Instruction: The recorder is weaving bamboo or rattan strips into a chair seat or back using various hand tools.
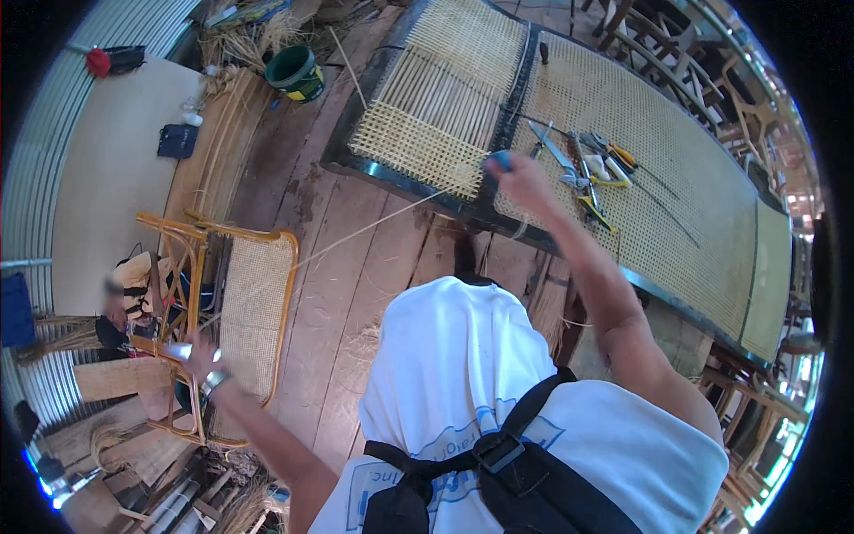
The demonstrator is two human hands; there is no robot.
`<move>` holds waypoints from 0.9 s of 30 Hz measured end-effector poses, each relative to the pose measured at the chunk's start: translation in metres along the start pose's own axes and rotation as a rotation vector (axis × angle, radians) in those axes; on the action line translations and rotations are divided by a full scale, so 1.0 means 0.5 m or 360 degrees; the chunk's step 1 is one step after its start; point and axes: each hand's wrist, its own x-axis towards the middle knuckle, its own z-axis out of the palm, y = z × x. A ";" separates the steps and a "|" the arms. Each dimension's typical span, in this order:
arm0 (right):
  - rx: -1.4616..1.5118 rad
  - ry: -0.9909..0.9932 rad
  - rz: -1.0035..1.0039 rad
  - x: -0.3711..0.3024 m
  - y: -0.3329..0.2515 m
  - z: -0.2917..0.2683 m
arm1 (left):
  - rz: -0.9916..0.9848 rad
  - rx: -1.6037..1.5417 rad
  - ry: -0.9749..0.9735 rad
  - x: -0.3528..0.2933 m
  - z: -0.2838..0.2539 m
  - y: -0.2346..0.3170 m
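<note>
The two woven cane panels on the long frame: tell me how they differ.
The left panel is part-woven, with open parallel strands across its middle; the right panel is woven throughout. The right panel carries hand tools; the left carries none. The right panel is longer. Both are pale cane.

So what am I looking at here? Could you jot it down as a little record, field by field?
Place: workshop with a wooden plank floor
Left hand: stretched out to the side, by a rattan chair with a woven cane back
Right hand: raised at the edge of a large woven cane panel, gripping a small blue tool
Cane strand: thin, runs taut from the right hand down toward the left hand
Hand tools: pliers and cutters lying on the panel
Green bucket: on the floor beyond the panel
</note>
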 end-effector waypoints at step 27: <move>0.0923 -0.0837 -0.0223 0.029 -0.055 0.074 | 0.0113 -0.3776 -0.0719 0.349 -1.216 0.293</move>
